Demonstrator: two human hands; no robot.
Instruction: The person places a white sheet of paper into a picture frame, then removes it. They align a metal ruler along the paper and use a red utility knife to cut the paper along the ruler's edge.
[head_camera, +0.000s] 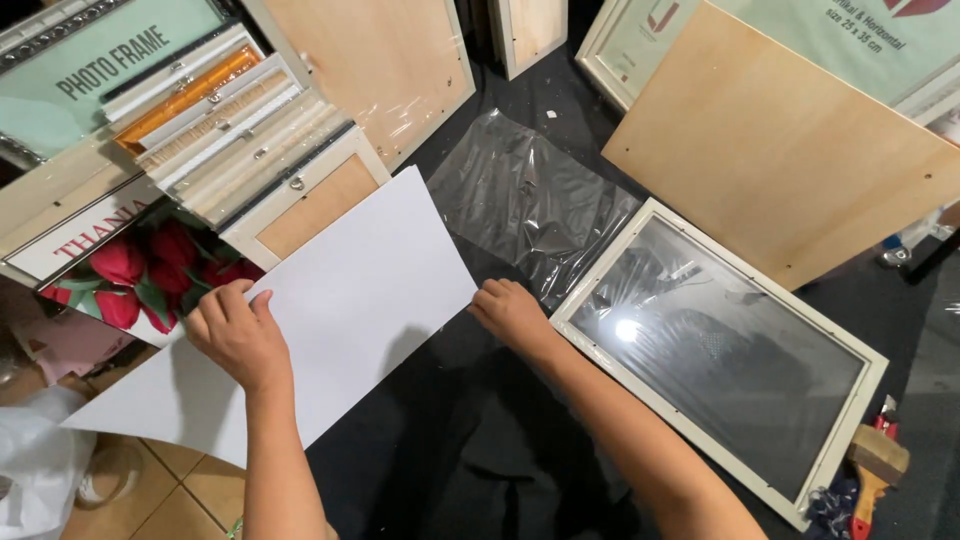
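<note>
- A black cloth (480, 440) covers the work surface, with tan floor tiles (185, 490) showing at its lower left edge.
- The left hand (235, 335) pinches the upper left edge of a large white sheet (350, 290), fingers curled over it.
- The right hand (512, 312) presses on the sheet's right corner, fingers bent; whether it grips cannot be told.
- The sheet lies tilted over the cloth and tiles.
- Just right lies clear plastic film (525, 200), then a white glazed frame (715, 355).
- Stacked frames (235, 130) lie above; a brush (875, 465) lies far right.
</note>
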